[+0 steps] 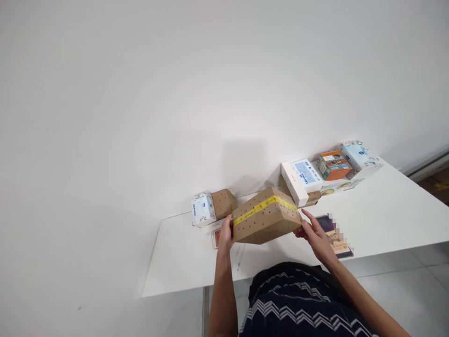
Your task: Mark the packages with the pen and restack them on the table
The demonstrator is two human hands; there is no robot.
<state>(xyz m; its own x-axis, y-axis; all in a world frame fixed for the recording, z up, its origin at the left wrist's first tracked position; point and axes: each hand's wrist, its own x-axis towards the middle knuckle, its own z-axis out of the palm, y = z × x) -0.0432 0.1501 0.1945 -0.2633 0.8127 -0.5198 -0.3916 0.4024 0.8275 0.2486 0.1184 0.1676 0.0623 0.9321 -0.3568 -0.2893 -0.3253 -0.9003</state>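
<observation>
Between my two hands is a brown cardboard box [263,224] with small dark marks and a strip of yellow printed tape along it. It is held tilted above the white table. My left hand [226,234] grips its left end, the fingers partly hidden behind the box. At the right end, my right hand [315,236] holds the lower corner with thumb and fingers. Just behind my left hand lies a small flat orange-and-white box [215,238], partly covered by the hand. A dark book or magazine [338,241] lies beside my right hand.
The white table [175,262] stands against a white wall. Along its back left are a floral white box [203,209] and another brown box [223,202]. Further right stand white boxes [294,182], an orange box [335,166] and a pale blue floral box [359,158].
</observation>
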